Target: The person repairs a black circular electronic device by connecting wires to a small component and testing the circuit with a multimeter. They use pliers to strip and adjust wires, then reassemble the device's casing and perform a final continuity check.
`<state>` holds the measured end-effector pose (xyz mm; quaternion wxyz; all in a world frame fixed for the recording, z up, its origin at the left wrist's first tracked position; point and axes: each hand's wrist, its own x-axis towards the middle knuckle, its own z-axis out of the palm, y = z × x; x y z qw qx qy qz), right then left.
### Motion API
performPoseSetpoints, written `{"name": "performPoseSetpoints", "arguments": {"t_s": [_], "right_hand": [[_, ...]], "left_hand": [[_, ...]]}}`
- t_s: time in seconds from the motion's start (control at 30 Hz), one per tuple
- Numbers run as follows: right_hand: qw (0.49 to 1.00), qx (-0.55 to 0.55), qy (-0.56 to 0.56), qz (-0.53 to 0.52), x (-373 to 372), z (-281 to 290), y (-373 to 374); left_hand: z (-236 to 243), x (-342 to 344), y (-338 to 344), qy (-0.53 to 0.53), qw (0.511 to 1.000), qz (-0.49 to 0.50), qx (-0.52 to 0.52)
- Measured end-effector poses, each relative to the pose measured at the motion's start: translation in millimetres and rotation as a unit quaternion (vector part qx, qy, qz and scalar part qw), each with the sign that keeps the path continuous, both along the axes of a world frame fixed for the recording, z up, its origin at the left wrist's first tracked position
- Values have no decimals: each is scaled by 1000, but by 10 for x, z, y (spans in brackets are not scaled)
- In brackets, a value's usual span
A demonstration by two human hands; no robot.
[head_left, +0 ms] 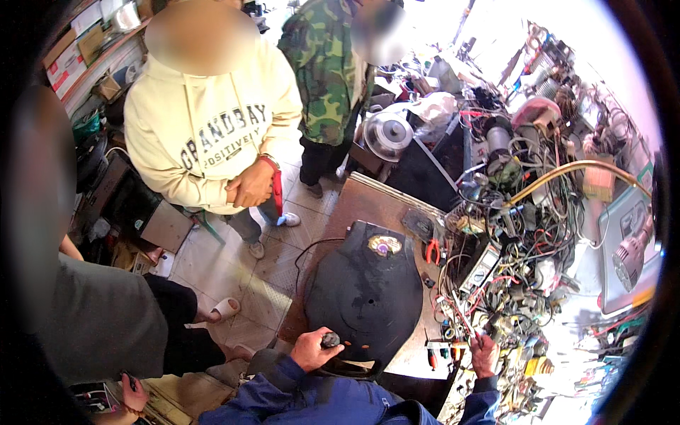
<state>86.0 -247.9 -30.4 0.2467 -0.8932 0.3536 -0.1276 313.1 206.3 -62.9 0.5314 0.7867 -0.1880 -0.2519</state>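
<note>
A round black lidded appliance [365, 287] with a handle at its near edge lies on the worn brown table [361, 198]. A cord runs off its left side. My left hand [310, 352] is at its near left edge, fingers closed around a small dark rounded part [331, 340]. Over the heap at the table's right, my right hand [485, 355] has its fingers closed on a slim light-coloured tool [466, 319]; its exact kind is unclear. Between the appliance and that hand lie several screwdrivers [432, 356]. Red-handled pliers [433, 251] rest at the appliance's upper right.
A dense heap of cables and parts [545, 212] covers the right side, with a multimeter [483, 268] at its edge. A lamp [632, 258] on a bent arm hangs over it. Other people stand across the table and at left. A lidded metal pot [387, 134] sits beyond.
</note>
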Motion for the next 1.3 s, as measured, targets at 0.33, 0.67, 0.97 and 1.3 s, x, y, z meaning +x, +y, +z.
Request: {"name": "performPoseSetpoints", "arguments": {"t_s": [0.33,0.67,0.97,1.3], "right_hand": [[980,134,29,144,686,194,1020],[911,234,-13,338,762,165,1605],[847,43,0,529,832,443,1702],[842,-40,-15,537,773,389,1639]], "left_hand": [[709,-88,-185,71,995,14,66],[883,-300,-319,18,999,1,-33],[746,-680,-577,54,998,-25,11],[566,-949,-812,200,974,-18,-108]]}}
